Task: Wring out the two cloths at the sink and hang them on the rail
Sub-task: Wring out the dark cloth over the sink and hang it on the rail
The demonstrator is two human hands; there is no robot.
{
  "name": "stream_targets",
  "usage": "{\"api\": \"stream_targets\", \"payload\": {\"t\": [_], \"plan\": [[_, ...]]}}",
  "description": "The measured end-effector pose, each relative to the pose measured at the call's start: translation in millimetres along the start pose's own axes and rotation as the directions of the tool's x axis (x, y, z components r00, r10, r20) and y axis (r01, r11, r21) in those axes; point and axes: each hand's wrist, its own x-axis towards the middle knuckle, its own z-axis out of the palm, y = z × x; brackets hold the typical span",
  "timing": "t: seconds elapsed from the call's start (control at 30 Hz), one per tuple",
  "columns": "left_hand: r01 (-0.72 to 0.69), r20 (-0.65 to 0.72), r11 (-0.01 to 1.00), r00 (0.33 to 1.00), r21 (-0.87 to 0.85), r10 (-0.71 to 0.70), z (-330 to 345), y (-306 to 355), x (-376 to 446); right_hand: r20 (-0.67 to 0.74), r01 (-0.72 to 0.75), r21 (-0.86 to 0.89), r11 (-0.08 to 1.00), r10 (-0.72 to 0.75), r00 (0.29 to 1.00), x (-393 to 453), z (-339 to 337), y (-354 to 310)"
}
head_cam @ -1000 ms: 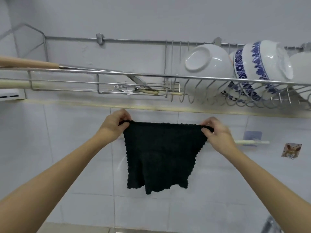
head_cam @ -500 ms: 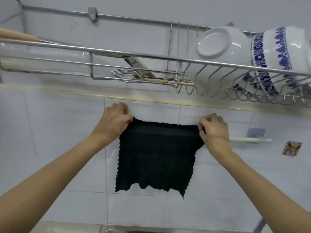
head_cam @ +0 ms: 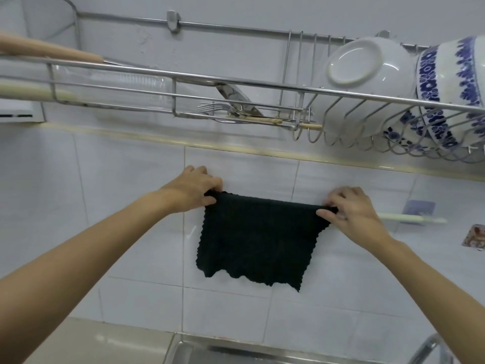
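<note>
A black cloth [head_cam: 258,240] with a scalloped edge hangs spread flat against the white tiled wall. My left hand [head_cam: 193,189] pinches its top left corner and my right hand [head_cam: 351,210] pinches its top right corner. A thin pale rail [head_cam: 412,218] sticks out to the right from behind my right hand, fixed to a blue wall pad [head_cam: 418,207]. The cloth's top edge lies in line with that rail; the rail itself is hidden behind the cloth. Only one cloth is in view. The steel sink [head_cam: 236,350] shows at the bottom edge.
A steel wire dish rack [head_cam: 236,82] runs across the wall above my hands, holding forks, chopsticks, a wooden-handled utensil [head_cam: 49,49], a white bowl [head_cam: 367,74] and blue-patterned bowls [head_cam: 451,82]. A tap [head_cam: 430,350] curves up at the bottom right. A small sticker [head_cam: 475,240] is on the tiles.
My view has tilted down, bringing the sink edge into sight. Both hands have kept hold of the cloth's top corners and drawn them apart, so the cloth hangs flatter against the wall.
</note>
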Motion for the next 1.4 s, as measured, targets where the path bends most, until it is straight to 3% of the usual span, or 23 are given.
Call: {"api": "stream_targets", "payload": {"t": [0.1,0.17,0.27,0.33,0.4,0.5,0.73,0.9,0.97,1.17,1.23,1.4], "plan": [[-0.082,-0.004,0.996,0.997,0.030,0.082,-7,-1,1,0.000,-0.046,-0.023,0.999,0.046,0.999,10,-5,-2],[-0.152,-0.089,0.979,0.982,0.139,0.165,-12,1,2,0.049,-0.092,-0.087,0.992,0.097,0.994,16,-5,-5],[-0.104,-0.191,0.961,0.969,0.256,0.156,-15,7,4,0.010,-0.156,-0.105,0.982,0.158,0.987,22,-3,-15],[-0.056,-0.225,0.976,0.969,0.211,0.104,-11,11,5,-0.029,-0.179,-0.025,0.984,0.178,0.984,22,-2,-21],[-0.046,-0.247,0.990,0.966,0.133,0.078,-6,14,4,-0.015,-0.104,0.026,0.994,0.104,0.994,20,0,-24],[-0.069,-0.180,0.993,0.980,0.096,0.085,2,12,-2,0.061,-0.026,0.067,0.997,0.022,0.998,12,-1,-28],[-0.022,-0.124,1.000,0.992,-0.003,0.021,-2,11,0,0.276,-0.124,0.133,0.983,0.083,0.957,18,-9,-25],[0.072,-0.124,0.989,0.988,-0.129,-0.088,0,13,1,0.130,-0.114,0.030,0.993,0.109,0.986,19,-1,-28],[0.073,-0.116,0.993,0.990,-0.091,-0.083,2,13,2,0.070,-0.164,0.037,0.986,0.162,0.984,18,1,-37],[0.002,-0.125,1.000,0.992,0.022,0.000,0,14,3,0.150,-0.106,0.009,0.994,0.103,0.983,7,2,-35],[-0.011,-0.144,1.000,0.990,-0.023,0.007,2,15,1,0.171,-0.097,0.015,0.995,0.093,0.981,6,1,-35],[0.038,-0.172,0.998,0.984,-0.045,-0.045,10,18,-1,0.111,-0.087,0.028,0.996,0.083,0.990,3,2,-37]]}}
